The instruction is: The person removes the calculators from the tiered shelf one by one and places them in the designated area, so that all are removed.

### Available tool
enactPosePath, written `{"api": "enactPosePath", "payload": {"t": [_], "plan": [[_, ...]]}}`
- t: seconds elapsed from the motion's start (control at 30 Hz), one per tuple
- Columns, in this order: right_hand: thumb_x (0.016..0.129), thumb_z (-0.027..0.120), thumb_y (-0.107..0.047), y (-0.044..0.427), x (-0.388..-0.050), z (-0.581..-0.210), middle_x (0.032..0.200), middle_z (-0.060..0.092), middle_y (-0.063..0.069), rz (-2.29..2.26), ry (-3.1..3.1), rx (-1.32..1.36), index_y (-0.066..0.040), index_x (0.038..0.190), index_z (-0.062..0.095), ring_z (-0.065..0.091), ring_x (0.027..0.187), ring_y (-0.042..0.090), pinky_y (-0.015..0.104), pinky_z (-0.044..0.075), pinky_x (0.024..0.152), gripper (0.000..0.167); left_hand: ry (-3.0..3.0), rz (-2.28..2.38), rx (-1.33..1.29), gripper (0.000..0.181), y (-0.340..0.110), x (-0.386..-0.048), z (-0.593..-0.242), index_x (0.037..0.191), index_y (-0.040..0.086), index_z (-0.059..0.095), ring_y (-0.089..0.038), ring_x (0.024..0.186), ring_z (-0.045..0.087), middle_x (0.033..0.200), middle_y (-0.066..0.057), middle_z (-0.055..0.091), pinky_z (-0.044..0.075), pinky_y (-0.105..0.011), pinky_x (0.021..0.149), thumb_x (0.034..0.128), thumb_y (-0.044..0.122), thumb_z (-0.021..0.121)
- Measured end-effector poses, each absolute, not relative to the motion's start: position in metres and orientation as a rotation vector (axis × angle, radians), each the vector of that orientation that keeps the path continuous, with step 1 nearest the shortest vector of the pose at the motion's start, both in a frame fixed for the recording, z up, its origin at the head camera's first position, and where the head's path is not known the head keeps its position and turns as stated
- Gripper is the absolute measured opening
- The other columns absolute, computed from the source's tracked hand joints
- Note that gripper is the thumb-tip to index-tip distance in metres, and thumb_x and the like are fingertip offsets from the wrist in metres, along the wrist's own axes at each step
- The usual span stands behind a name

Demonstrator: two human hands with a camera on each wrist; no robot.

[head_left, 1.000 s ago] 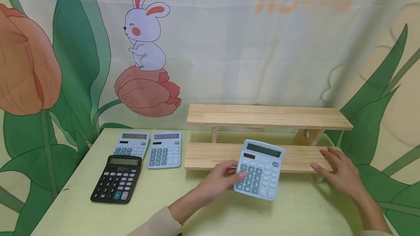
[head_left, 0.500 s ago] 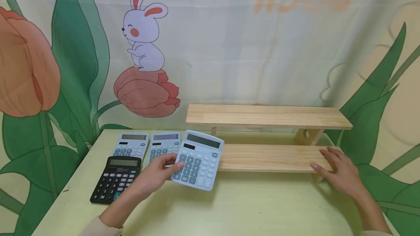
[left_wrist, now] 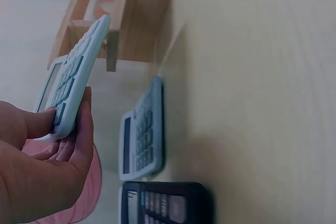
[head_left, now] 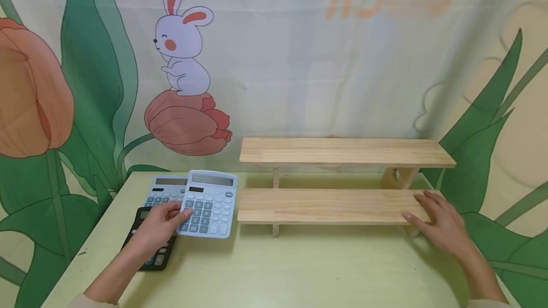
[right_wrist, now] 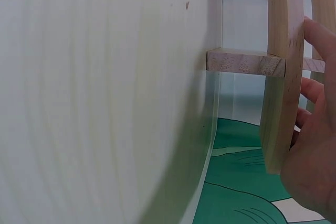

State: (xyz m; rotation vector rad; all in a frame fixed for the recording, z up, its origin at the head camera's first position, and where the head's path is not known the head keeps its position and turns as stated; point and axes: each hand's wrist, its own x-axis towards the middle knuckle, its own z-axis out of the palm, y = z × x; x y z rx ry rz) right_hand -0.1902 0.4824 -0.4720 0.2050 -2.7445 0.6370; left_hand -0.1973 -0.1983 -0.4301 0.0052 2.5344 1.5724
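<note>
My left hand point(head_left: 158, 227) grips a light-blue calculator point(head_left: 210, 203) by its left edge, thumb over the keys. In the left wrist view that calculator point(left_wrist: 76, 77) is raised off the table, and another blue calculator point(left_wrist: 142, 135) lies below it. A black calculator point(head_left: 160, 258) is partly hidden by my left forearm, with a blue calculator point(head_left: 164, 189) behind it. At the right, my right hand point(head_left: 443, 220) rests on the end of the lower board point(head_left: 317, 206) of a two-step wooden shelf, its fingers loosely spread on the top.
The shelf's upper board point(head_left: 342, 151) stands behind and above the lower one, near a printed curtain point(head_left: 291, 61) with a rabbit and tulips. A pale yellow-green table point(head_left: 299, 270) carries everything.
My left hand has carried the blue calculator leftward, from in front of the shelf to over the other calculators. My right hand stays on the shelf's lower board.
</note>
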Motion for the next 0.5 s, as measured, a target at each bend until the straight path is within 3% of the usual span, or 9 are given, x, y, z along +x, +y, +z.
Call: {"api": "enactPosePath", "payload": {"t": [0.5], "plan": [[0.100,0.071,-0.042,0.482,-0.189,-0.472,0.157,0.038,0.037,0.624,-2.739,0.195,0.005,0.149,0.052,0.032,0.140,0.064,0.083,0.027,0.101,0.071,2.431,1.542,-0.173,0.042,-0.198,-0.190,-0.468,0.137,-0.014,0.056,-0.017,0.085,0.066,0.102,-0.007,0.074,0.056,-0.030,0.068,0.1106,0.018,0.060]]}}
